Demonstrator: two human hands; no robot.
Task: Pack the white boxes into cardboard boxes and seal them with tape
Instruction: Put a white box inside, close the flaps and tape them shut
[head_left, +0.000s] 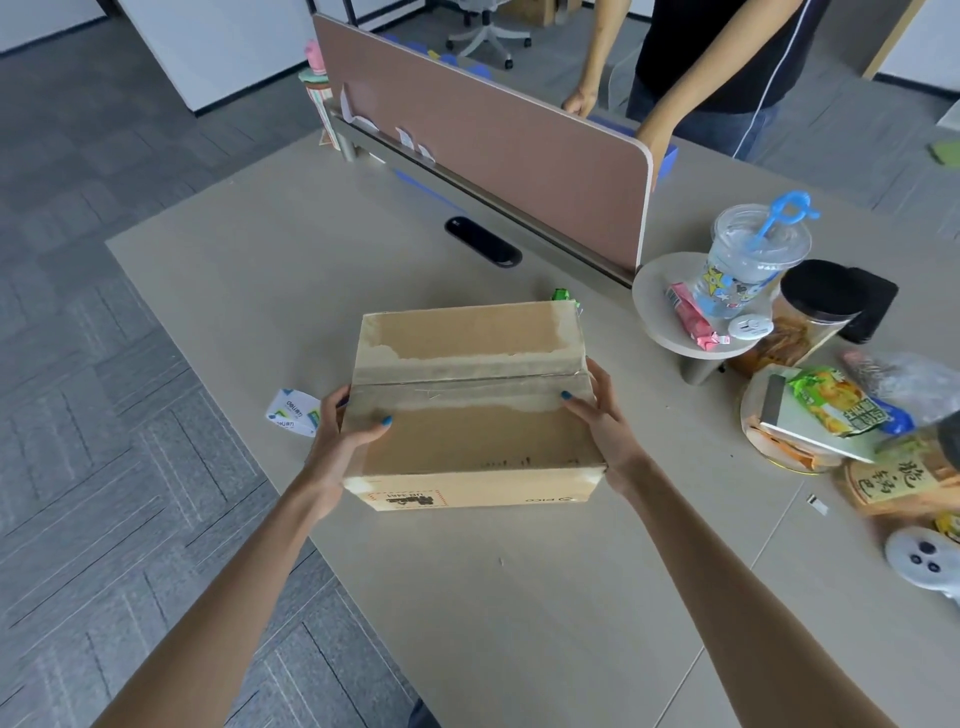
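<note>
You have bright, even light; soft shadows below your fingers (579, 409), blur and bowing far right of them.

One closed brown cardboard box (472, 410) on one beige worktop (249, 270). Two hands: one left hand (343, 441), one right hand (605, 421). One small white-and-green paper packet (292, 413), one clear plastic cup with a blue straw (748, 265), one black-lidded clear jar (810, 312), one pink snack wrapper (688, 312), one green snack bag (831, 402), one white game controller (924, 566).
</note>
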